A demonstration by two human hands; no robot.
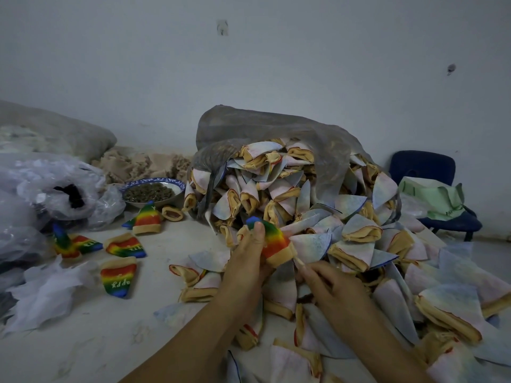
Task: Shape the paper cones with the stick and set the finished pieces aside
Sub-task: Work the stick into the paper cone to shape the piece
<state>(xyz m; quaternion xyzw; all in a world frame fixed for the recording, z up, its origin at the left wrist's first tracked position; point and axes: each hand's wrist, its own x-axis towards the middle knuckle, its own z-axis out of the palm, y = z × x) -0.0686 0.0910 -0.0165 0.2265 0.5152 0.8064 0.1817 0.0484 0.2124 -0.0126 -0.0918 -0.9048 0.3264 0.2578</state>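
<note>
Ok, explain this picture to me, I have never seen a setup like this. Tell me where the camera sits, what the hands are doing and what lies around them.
There is no machine here: one camera is worn on a person's head and looks down at their bare hands. The left hand grips a rainbow cone, thumb near its tip. The right hand pinches a stick that points into the cone's open end. Behind them a pile of pale, folded pieces spills out of a grey plastic bag. On the pale surface to the left lie several more rainbow cones, apart from the pile. Further back stand a bowl of small dark bits and, at the right, a blue chair.
</note>
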